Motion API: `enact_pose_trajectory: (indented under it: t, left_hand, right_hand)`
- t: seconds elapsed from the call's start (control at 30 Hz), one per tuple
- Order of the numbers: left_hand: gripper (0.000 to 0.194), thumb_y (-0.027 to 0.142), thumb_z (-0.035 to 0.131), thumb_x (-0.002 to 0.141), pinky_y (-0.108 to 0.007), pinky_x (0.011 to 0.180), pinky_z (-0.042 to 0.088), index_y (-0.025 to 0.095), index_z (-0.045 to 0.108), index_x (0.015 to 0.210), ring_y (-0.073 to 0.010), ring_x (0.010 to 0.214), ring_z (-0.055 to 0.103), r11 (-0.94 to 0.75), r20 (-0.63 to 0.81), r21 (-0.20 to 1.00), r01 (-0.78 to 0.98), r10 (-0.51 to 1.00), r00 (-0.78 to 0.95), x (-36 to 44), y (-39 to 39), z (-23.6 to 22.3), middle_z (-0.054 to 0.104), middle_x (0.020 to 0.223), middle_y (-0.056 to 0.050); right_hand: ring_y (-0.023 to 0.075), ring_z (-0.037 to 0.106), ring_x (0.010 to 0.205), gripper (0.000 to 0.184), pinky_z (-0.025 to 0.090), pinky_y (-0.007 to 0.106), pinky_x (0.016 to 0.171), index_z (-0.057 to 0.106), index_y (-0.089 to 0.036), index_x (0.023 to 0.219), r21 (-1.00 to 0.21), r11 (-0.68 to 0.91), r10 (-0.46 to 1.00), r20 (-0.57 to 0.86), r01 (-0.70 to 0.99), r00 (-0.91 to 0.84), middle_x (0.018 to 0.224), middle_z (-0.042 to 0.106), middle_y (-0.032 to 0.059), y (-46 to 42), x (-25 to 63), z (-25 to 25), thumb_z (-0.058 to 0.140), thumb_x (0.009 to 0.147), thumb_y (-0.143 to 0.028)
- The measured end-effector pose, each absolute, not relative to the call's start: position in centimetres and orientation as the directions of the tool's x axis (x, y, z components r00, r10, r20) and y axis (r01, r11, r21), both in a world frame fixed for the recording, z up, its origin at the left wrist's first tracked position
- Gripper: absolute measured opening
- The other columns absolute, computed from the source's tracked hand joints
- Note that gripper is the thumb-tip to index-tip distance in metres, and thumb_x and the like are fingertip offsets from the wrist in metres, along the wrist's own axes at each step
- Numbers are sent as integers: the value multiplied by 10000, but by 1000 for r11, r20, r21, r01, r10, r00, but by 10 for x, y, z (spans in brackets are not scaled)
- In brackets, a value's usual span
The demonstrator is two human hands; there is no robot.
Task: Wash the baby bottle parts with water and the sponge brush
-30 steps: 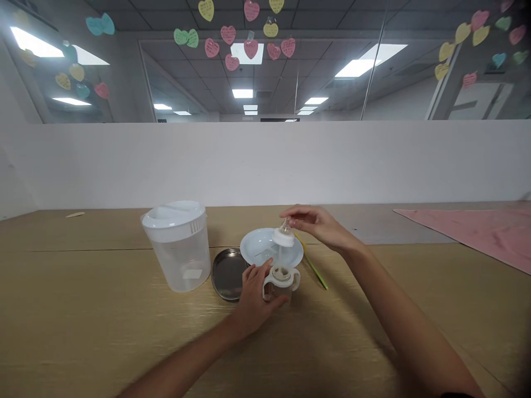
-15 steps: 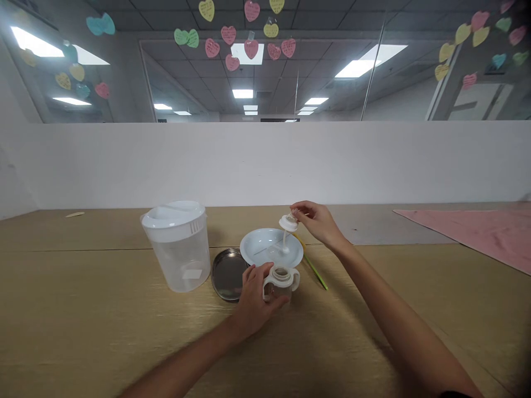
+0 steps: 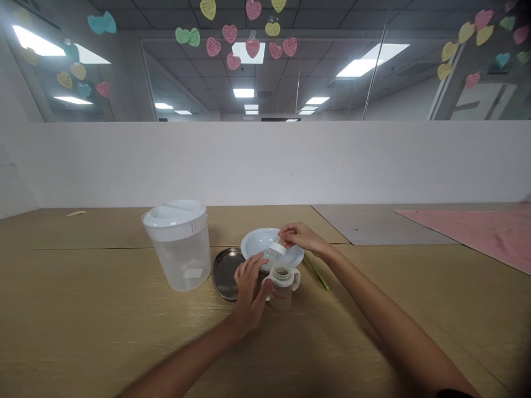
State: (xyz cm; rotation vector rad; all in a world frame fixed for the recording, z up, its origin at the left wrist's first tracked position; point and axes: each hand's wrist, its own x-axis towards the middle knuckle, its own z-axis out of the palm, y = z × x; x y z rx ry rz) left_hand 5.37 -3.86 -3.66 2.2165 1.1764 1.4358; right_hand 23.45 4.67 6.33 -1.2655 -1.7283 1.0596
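R hand: fingers curled together, pinched on white bottle collar w/ clear teat, held low over white plate. L hand: open, fingers spread, one fingertip against handle of clear baby bottle, can't tell if gripping. Bottle stands upright, uncapped, on wood table, just right of L hand, at near edge of plate. Left of it: steel dish, then lidded plastic jug. Green stick lies right of plate.
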Motion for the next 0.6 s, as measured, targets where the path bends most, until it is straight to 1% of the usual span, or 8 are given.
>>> enact_pose_trajectory:
  t: [0.07, 0.17, 0.3, 0.43, 0.6]
  left_hand:
    - [315, 356, 300, 904, -467, 1033, 84, 261, 463, 1157, -215, 1275, 260, -609, 614, 608, 509, 767, 185, 55, -38, -37, 446, 1307, -51]
    - [317, 366, 300, 904, -466, 1045, 45, 272, 478, 1148, -197, 1281, 261, -604, 586, 602, 522, 778, 225, 57, -39, -35, 516, 1247, -28]
    - [333, 367, 283, 907, -465, 1048, 44, 279, 493, 1150, -190, 1275, 282, -593, 563, 608, 528, 791, 241, 58, -39, -32, 535, 1231, -18]
    - [347, 373, 295, 903, -444, 1043, 94, 260, 494, 1163, -191, 1248, 315, -585, 561, 614, 530, 796, 228, 57, -36, -34, 540, 1222, -31]
    - [369, 391, 307, 896, -427, 1022, 161, 241, 494, 1177, -198, 1204, 354, -589, 563, 599, 542, 791, 238, 58, -35, -34, 545, 1206, -43]
  right_hand:
    - [107, 584, 566, 91, 497, 229, 584, 608, -109, 784, -937, 111, 968, 26, 332, -251, 650, 638, 32, 46, 232, 61, 534, 731, -113]
    - [112, 601, 585, 94, 516, 233, 591, 607, -104, 793, -955, 27, 964, -53, 294, -260, 656, 646, 44, 46, 231, 57, 528, 742, -105]
    - [115, 613, 596, 71, 528, 227, 587, 620, -107, 782, -965, -35, 953, -111, 260, -283, 664, 655, 49, 51, 233, 51, 566, 741, -130]
    - [107, 605, 575, 52, 519, 207, 559, 626, -111, 759, -966, -43, 962, -109, 257, -249, 643, 653, 42, 56, 235, 49, 591, 730, -137]
    - [92, 577, 553, 51, 493, 189, 538, 636, -111, 735, -959, 10, 982, -43, 283, -182, 623, 641, 30, 57, 234, 49, 598, 706, -127]
